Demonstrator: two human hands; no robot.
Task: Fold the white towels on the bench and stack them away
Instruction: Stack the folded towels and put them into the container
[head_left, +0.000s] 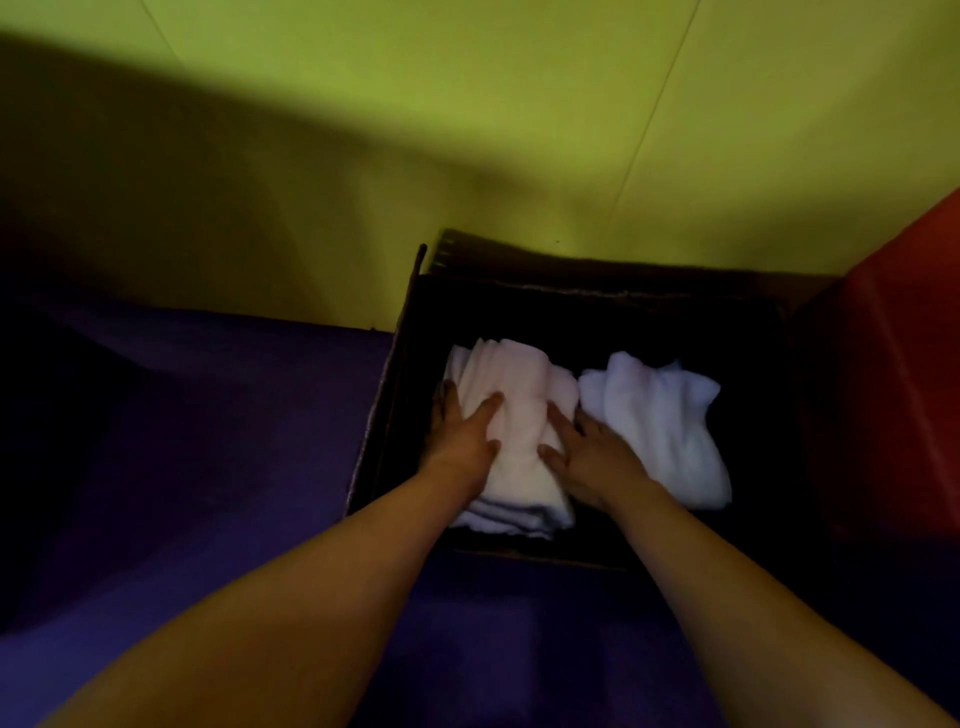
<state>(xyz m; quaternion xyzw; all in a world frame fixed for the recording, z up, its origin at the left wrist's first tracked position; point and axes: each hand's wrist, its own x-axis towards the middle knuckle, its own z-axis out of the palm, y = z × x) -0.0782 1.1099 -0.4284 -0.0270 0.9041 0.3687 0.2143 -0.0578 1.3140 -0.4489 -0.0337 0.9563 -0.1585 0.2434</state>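
A dark open box (395, 364) sits on the purple bench (182, 441). Inside it, at the left, lies a stack of folded white towels (514, 379). My left hand (462, 431) clasps the stack's left side, thumb on top and fingers down its edge. My right hand (592, 447) grips its right side, thumb across the top. A second pile of white towels (670, 415) lies to the right in the box, touching neither hand.
A yellow-green wall (467, 104) rises behind the bench and box. A red surface (893, 364) stands against the box's right side. The scene is dim, and the box's inside walls are almost black.
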